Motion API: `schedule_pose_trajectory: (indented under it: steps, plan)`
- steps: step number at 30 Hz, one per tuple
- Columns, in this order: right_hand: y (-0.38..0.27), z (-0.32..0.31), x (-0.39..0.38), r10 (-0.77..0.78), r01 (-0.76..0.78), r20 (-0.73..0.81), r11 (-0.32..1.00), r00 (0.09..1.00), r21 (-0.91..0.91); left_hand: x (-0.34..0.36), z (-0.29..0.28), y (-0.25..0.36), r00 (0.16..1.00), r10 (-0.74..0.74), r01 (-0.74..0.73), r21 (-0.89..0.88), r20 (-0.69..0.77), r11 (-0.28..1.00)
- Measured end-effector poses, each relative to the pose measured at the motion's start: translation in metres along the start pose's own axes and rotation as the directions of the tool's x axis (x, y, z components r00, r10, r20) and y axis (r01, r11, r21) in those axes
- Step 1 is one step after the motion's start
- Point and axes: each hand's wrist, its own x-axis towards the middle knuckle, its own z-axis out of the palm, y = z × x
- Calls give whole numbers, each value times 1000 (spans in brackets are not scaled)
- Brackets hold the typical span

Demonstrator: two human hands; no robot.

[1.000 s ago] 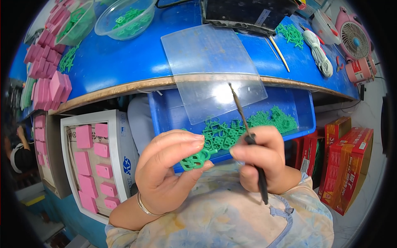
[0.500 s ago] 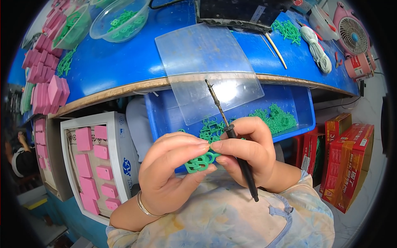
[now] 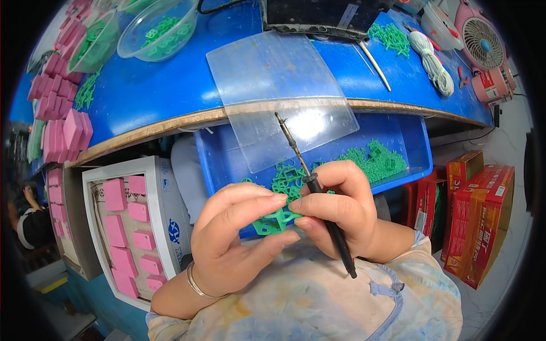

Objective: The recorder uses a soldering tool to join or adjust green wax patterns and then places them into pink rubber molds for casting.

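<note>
My left hand [image 3: 227,227] is closed, its thumb and fingers around a small green openwork piece [image 3: 272,225] that looks like wax or plastic. In my right hand [image 3: 344,204] lies a soldering iron [image 3: 340,247], black-handled, its thin metal tip pointing up and away from me. The thumb and index fingertips of that hand also meet the green piece at its right end. Just beyond both hands is a blue tray [image 3: 427,153] with loose green pieces [image 3: 287,179] and a heap of small green bits [image 3: 381,162]. A clear plastic sheet [image 3: 267,74] lies partly over it.
Behind the tray runs a blue table [image 3: 153,85] with a wooden edge. It carries clear bowls [image 3: 131,48] of green pieces, a dark box-like device [image 3: 318,17], a coil of cord [image 3: 429,62] and a pink fan [image 3: 483,42]. Pink blocks [image 3: 115,194] fill a frame at left; red cartons [image 3: 480,227] stand right.
The green piece has turned between my fingers, showing a flatter openwork side. My right fingertips have shifted slightly on it. The iron stays in the same grip.
</note>
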Motion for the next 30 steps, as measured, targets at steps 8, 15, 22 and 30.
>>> schedule_pose_trajectory:
  steps: [8,15,22,30]
  plan:
    - [2,0,4,1,-1,28,1000,1000,9,4,-3,-3,1000,9,-9,19,14,1000]
    - [1,2,0,2,-2,15,1000,1000,15,2,-2,-2,999,21,-21,11,24,1000]
    - [4,2,-1,13,-13,14,1000,1000,-9,1,-2,-1,999,-39,39,-28,-3,999]
    - [7,2,1,19,-19,23,1000,1000,-2,-3,1,3,971,-221,201,-180,-93,963]
